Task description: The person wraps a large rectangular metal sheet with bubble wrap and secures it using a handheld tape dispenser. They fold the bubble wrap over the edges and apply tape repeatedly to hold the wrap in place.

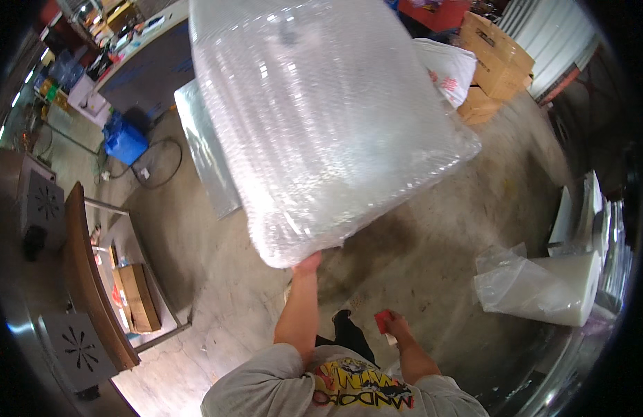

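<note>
A large, flat, box-like package in clear bubble wrap [321, 118] fills the upper middle of the view. My left hand [309, 264] grips its near lower edge, close to the left corner; the fingers are partly hidden under the wrap. Low at my right side, my right hand [398, 325] is closed around a small red object [383, 321] with a whitish part below it. What kind of object this is I cannot make out. A shiny silvery sheet or panel [205, 149] shows behind the package on its left.
On the right lies a big roll of clear plastic wrap [558, 285]. Cardboard boxes [495, 59] and a white sack [450, 69] stand at the back right. To the left are a brown-edged cart [85, 278], a blue container [124, 139] and a hose loop [181, 163] on the concrete floor.
</note>
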`<action>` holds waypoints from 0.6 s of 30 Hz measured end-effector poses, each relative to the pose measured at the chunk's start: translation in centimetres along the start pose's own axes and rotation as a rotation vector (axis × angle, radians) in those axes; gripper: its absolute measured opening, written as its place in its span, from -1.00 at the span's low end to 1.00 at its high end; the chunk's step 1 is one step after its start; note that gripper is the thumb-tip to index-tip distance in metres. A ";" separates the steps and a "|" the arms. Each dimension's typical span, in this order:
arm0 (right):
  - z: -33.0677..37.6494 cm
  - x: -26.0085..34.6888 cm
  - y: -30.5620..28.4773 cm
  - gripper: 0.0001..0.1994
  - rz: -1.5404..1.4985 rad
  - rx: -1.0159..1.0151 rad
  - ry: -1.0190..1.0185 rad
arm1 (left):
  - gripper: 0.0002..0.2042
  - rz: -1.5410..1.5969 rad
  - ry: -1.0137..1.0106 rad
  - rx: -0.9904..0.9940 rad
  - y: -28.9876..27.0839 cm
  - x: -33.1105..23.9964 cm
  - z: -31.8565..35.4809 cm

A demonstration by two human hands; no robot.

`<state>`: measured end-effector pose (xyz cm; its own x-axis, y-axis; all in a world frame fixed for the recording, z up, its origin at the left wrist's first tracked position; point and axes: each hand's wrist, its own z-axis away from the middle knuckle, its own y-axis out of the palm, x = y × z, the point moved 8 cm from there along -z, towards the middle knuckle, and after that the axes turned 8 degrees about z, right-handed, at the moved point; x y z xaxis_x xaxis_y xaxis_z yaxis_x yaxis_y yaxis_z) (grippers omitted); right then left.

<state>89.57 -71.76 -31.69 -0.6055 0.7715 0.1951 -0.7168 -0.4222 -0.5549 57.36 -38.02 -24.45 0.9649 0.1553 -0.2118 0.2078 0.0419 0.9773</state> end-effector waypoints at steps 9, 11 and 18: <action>-3.8 10.6 -1.6 -0.45 0.003 0.078 -0.511 | -0.41 -0.052 -0.314 -0.731 -5.8 -1.0 1.7; -3.6 12.6 -0.7 -0.44 0.372 0.090 -0.562 | -0.41 -0.172 -0.462 -0.994 -8.8 -1.8 4.0; 3.8 29.2 8.3 -0.36 0.553 0.266 -0.770 | -0.44 -0.257 -0.371 -0.977 -12.5 -18.6 1.6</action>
<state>64.65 -54.55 -27.49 -0.8713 -0.0482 0.4884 -0.2617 -0.7962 -0.5455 37.05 -43.00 -32.73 0.9332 -0.2728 -0.2337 0.3517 0.8266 0.4395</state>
